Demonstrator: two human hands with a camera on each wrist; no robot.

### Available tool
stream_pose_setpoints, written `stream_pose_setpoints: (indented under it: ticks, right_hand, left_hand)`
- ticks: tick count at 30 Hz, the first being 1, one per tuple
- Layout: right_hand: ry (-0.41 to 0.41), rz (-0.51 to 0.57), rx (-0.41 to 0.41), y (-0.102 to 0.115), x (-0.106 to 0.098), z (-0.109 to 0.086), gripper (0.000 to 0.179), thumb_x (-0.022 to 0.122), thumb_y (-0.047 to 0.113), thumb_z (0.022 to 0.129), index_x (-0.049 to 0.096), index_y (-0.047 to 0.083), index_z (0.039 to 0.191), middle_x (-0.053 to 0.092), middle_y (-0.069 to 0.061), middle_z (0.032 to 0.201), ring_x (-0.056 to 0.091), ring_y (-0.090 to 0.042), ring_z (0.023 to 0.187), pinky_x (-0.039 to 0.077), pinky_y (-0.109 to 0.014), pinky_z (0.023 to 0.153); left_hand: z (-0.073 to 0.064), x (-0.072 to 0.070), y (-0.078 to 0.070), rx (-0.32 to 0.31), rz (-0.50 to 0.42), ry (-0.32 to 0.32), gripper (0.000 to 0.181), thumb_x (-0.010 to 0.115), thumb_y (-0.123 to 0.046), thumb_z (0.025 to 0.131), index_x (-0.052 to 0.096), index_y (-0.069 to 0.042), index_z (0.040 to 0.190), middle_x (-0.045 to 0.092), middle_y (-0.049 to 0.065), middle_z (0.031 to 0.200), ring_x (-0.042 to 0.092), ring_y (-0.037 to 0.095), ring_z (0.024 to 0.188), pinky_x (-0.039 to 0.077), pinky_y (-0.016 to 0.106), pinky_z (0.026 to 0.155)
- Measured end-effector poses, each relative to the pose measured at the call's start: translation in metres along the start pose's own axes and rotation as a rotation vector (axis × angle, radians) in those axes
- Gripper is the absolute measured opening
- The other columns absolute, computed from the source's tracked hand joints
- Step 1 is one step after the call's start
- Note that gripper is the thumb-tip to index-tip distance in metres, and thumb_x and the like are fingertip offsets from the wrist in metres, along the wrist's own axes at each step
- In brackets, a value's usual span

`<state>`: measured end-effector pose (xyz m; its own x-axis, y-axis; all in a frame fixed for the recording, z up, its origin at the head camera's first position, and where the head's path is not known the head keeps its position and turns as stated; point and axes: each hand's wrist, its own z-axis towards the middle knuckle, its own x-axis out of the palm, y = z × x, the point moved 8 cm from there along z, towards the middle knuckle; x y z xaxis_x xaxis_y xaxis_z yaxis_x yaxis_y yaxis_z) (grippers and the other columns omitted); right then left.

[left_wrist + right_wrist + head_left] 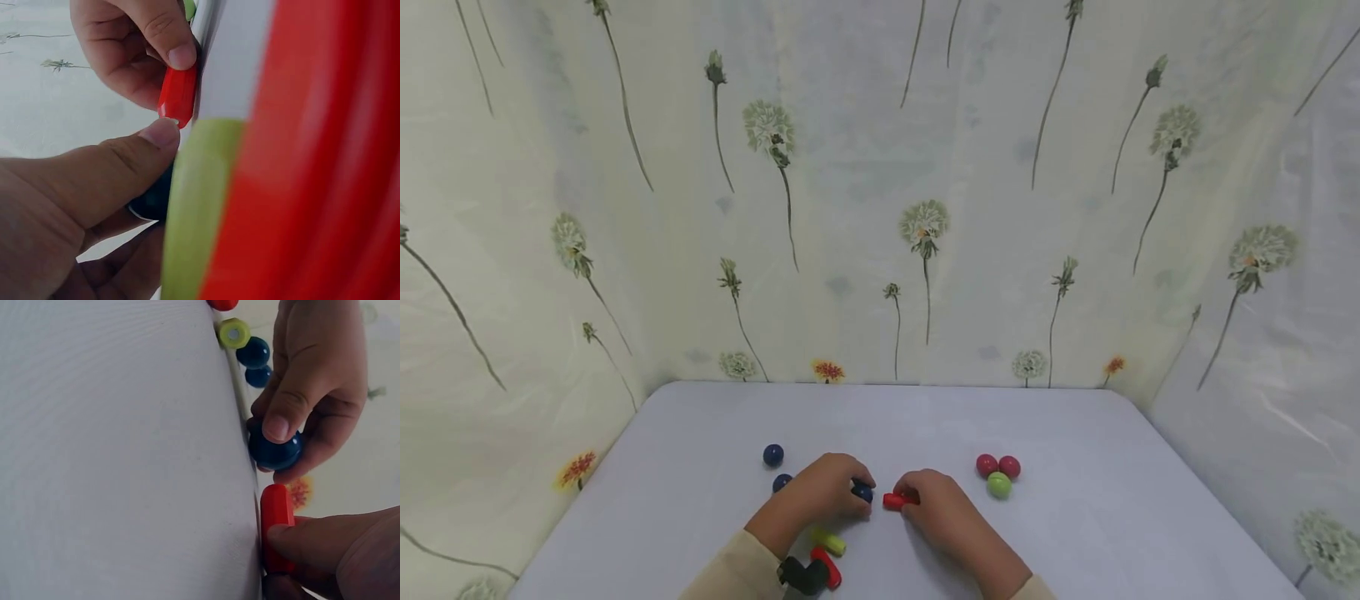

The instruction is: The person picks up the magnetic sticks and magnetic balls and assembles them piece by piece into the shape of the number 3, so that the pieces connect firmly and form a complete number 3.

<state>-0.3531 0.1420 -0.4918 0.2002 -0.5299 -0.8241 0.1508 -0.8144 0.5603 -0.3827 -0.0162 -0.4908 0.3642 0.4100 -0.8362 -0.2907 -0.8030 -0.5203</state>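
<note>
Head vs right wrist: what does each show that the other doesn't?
Only head: two pink balls, the green ball and the black wrist device.

Only right wrist: the left thumbnail, pressed against a blue ball.

Both: left hand gripping that ball, right hand gripping a red piece, two loose blue balls, the yellow-green piece.
</note>
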Motion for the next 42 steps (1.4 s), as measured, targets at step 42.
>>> stream_pose_setpoints:
  ticks: [42]
  right_hand:
    - [-0.162,0.075,0.014,-0.019,-0.016,-0.011,0.022,0.080,0.023,0.093,0.074,0.022,0.115,0.068,0.006,0.106,0.062,-0.015,0.100,0.058,-0.045,0.095]
  left_hand:
    - [-0.003,0.011,0.007,0.024,-0.235,-0.029,0.030,0.091,-0.031,0.082,0.080,-0.031,0.110,0.072,-0.005,0.117,0.062,0.018,0.107,0.054,0.050,0.101]
